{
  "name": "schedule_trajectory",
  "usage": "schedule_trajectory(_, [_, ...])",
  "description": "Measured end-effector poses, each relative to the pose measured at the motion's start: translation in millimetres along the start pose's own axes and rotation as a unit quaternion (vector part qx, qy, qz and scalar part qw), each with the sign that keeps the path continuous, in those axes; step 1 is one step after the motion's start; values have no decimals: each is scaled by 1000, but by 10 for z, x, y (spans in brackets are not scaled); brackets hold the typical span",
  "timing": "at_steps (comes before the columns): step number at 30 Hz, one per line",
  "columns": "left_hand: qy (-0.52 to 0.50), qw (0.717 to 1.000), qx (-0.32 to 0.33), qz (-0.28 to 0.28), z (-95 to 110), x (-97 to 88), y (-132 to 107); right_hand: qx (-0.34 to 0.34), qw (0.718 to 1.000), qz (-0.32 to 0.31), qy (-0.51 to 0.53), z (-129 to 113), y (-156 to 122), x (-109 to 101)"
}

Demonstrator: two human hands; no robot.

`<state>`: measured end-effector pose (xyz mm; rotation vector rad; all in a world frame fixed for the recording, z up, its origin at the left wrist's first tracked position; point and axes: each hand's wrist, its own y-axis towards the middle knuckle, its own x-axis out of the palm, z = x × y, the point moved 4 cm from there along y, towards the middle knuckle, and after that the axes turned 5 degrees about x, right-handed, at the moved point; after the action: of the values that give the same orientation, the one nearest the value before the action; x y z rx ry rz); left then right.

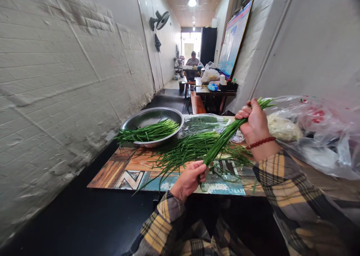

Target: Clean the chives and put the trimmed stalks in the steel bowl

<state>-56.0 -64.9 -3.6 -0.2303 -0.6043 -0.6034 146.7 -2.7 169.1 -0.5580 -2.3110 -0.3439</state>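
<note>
My right hand (254,122) is closed round the upper end of a bunch of green chives (225,137), held slanting above the table. My left hand (189,179) is closed on the lower end of the same bunch, near the table's front edge. Under the bunch a loose heap of chives (185,151) lies spread on the patterned table (126,171). A metal bowl (153,117) at the table's far left holds more chives (149,132) lying over its rim.
Clear plastic bags (317,136) with pale contents lie on the right; another bag (202,122) of greens sits behind the heap. A white brick wall (56,91) runs close along the left. Down the corridor a person (192,58) sits behind cluttered tables (215,89).
</note>
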Motion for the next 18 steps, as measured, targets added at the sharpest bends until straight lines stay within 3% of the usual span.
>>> schedule_trajectory(5, [84, 996, -6, -13, -8, -16, 14, -4, 1000, -1, 5, -30, -12, 26])
schedule_trajectory(9, [73, 997, -4, -6, 22, -41, 1, -14, 1000, 5, -5, -55, -26, 40])
schedule_trajectory(14, [74, 997, -9, 22, -1, -96, -12, -24, 1000, 9, -6, -64, -56, 81])
schedule_trajectory(18, [89, 993, -21, 79, -21, -112, 46, -39, 999, -5, -17, -62, -127, 170])
